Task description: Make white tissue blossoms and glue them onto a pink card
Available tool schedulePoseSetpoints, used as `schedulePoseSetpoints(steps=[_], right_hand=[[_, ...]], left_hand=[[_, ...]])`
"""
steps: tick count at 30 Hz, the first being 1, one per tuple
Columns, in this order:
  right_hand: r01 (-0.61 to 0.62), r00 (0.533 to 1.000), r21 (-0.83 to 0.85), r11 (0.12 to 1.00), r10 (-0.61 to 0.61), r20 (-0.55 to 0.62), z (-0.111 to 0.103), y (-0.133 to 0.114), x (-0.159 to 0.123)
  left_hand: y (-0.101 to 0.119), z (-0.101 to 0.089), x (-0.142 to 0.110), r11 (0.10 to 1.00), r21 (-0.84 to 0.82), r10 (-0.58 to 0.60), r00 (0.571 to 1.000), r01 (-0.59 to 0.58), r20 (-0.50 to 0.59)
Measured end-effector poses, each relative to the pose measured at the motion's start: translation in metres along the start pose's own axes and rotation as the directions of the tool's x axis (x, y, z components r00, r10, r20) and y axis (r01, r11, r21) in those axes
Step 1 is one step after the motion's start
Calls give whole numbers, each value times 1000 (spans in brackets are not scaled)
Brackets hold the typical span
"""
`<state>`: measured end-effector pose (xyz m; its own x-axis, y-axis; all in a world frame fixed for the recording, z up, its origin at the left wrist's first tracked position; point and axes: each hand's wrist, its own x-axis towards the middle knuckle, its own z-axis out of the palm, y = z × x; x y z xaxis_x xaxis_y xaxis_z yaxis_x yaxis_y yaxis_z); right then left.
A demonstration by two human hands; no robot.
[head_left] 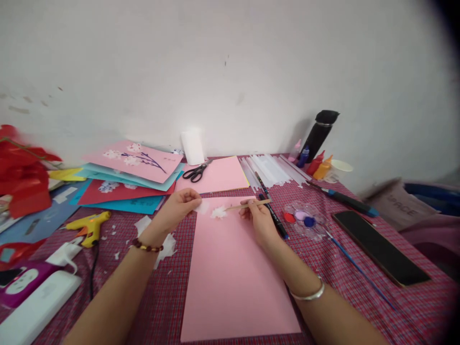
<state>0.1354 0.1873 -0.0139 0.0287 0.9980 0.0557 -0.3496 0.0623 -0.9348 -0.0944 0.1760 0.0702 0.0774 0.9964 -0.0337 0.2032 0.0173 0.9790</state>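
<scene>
A large pink paper sheet [233,278] lies on the red checked tablecloth in front of me. My left hand [178,206] is closed, pinching a small white paper piece [202,207] at the sheet's top left corner. My right hand [259,218] is closed round a thin wooden stick [247,205] that points left toward a small white paper flower [218,212] lying on the sheet's upper part.
A paint palette [304,218], a blue brush [359,270] and a black pen [273,213] lie right of the sheet, with a dark phone [381,249] farther right. Scissors [197,171], stacked coloured cards [132,175], a yellow glue gun [89,226] and paint bottles [318,164] are also around.
</scene>
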Motion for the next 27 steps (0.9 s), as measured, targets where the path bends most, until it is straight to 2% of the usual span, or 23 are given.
schedulePoseSetpoints(steps=[3, 6, 11, 19, 27], right_hand=[[39, 996, -72, 997, -33, 81, 4, -2, -4], [84, 984, -185, 979, -52, 172, 10, -6, -10], [146, 972, -323, 935, -75, 223, 18, -10, -15], [169, 967, -373, 912, -81, 240, 18, -5, -15], [191, 963, -381, 905, -99, 249, 20, -4, -15]], left_hand=[[-19, 5, 11, 984, -161, -58, 996, 69, 73], [-38, -1, 15, 960, -252, -107, 991, 124, 80], [-59, -7, 15, 968, -185, -162, 985, 169, 55], [-62, -1, 16, 977, -170, -123, 992, 128, 40], [-64, 0, 15, 995, -48, -91, 995, 92, 37]])
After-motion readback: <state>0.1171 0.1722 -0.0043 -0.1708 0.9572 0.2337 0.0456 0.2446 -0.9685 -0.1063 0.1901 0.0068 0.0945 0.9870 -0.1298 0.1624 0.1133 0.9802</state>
